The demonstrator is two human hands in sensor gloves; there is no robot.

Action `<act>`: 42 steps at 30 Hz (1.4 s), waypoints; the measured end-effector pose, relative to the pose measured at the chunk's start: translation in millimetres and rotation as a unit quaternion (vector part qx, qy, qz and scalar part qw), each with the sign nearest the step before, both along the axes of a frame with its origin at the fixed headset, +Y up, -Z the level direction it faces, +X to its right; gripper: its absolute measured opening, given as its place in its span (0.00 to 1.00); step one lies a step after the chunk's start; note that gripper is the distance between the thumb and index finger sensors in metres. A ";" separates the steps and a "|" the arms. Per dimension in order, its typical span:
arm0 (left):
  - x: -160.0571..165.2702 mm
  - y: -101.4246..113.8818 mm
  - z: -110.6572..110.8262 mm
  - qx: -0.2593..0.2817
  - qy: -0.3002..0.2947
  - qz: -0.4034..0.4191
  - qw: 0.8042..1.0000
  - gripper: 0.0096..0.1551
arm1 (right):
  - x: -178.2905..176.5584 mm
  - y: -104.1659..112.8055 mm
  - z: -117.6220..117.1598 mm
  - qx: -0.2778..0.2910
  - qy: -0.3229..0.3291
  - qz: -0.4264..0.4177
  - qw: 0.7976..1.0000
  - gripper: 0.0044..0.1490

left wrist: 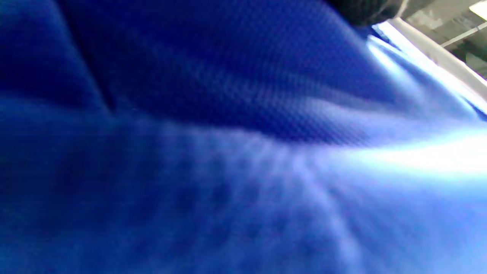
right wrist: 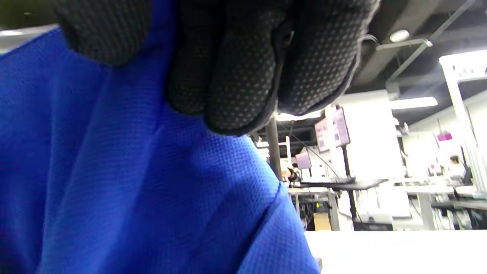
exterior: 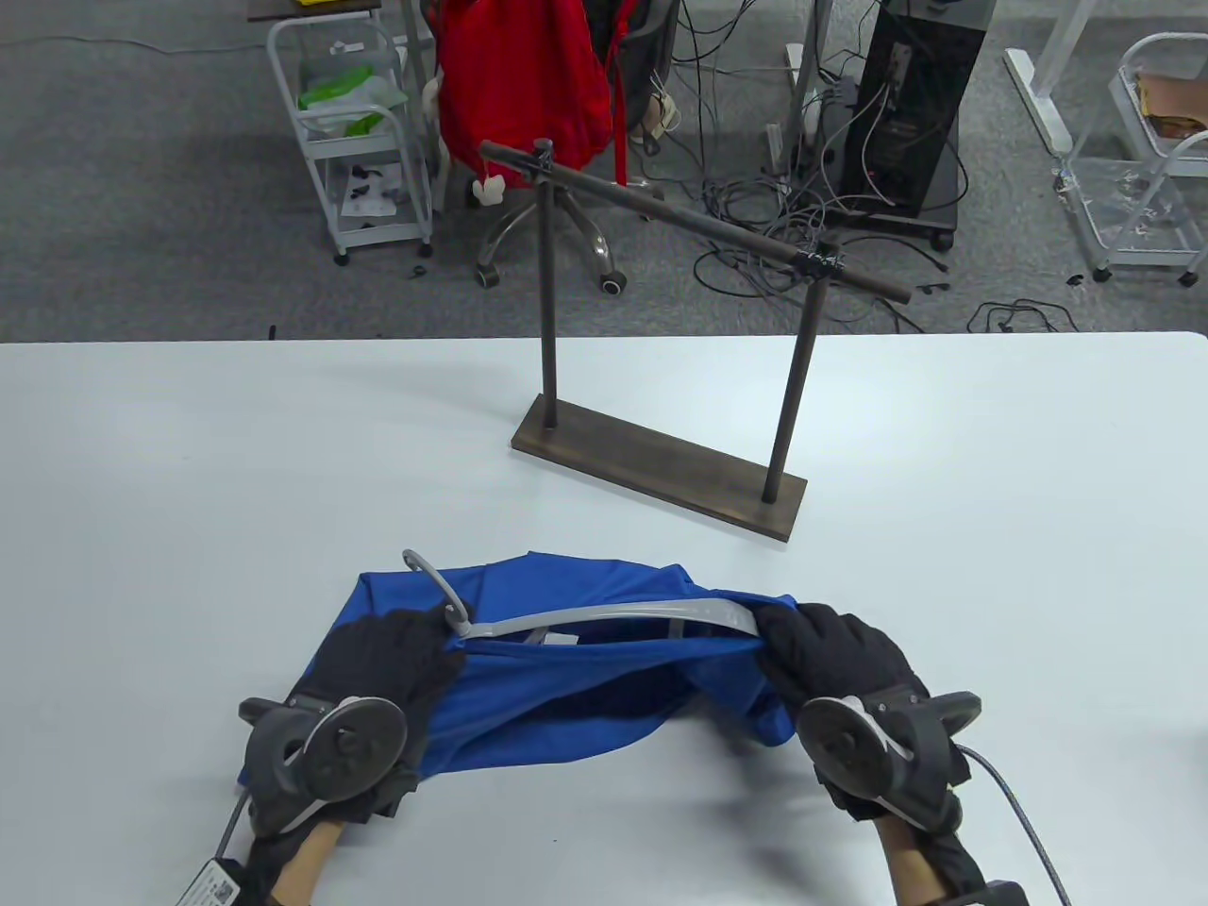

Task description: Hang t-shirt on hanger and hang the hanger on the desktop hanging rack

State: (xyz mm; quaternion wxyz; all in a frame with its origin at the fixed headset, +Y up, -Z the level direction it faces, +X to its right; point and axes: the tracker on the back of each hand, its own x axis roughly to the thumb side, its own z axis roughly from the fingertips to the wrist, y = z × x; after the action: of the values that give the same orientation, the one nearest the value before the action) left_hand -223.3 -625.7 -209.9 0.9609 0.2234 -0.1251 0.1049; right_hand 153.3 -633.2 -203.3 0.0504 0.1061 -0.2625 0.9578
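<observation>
A blue t-shirt [exterior: 566, 689] lies bunched on the white table [exterior: 189, 453] near its front edge. A grey plastic hanger [exterior: 604, 618] sits partly inside its neck opening, hook [exterior: 429, 571] sticking out at the left. My left hand [exterior: 396, 661] grips the shirt and hanger at the base of the hook. My right hand [exterior: 812, 651] grips the shirt over the hanger's right arm; its fingers [right wrist: 236, 76] curl into blue cloth [right wrist: 133, 182]. The left wrist view is filled with blurred blue fabric [left wrist: 213, 152]. The dark desktop rack [exterior: 661, 330] stands behind, its bar bare.
The rack's wooden base [exterior: 661, 467] sits mid-table, angled. Beyond the table's far edge are a chair with a red garment [exterior: 524, 75], a white cart [exterior: 354, 132], cables and a black tower [exterior: 911, 104]. Bare table lies left and right of the shirt.
</observation>
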 end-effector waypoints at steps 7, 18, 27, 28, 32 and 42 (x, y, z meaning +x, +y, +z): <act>4.8 -6.8 -1.0 -0.020 -0.013 0.008 1.000 0.32 | -29.1 -1.1 18.2 0.019 0.075 0.024 0.997 0.26; 12.7 -9.0 1.9 -0.025 -0.031 -0.015 0.999 0.32 | -28.2 -2.4 14.6 0.005 0.052 0.036 0.998 0.40; 32.9 -12.0 13.7 -0.032 -0.076 -0.029 0.996 0.31 | -52.6 -19.1 12.5 -0.091 0.064 0.064 0.992 0.33; 35.1 -12.6 14.6 -0.035 -0.081 -0.031 0.996 0.31 | -56.4 -18.4 15.2 -0.085 0.067 0.066 0.992 0.33; 43.0 -14.5 18.2 -0.042 -0.094 -0.033 0.994 0.32 | -69.2 -16.9 24.3 -0.037 0.088 0.078 0.992 0.31; 28.7 -15.8 3.7 -0.075 -0.076 -0.021 0.994 0.33 | -55.9 -13.3 20.9 -0.010 0.086 0.007 0.996 0.30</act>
State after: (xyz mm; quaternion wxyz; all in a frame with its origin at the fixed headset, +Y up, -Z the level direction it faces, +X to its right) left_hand -194.6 -641.5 -206.3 0.9647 0.1389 -0.1946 0.1106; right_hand 97.3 -646.6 -182.4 0.0672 0.1896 -0.2471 0.9479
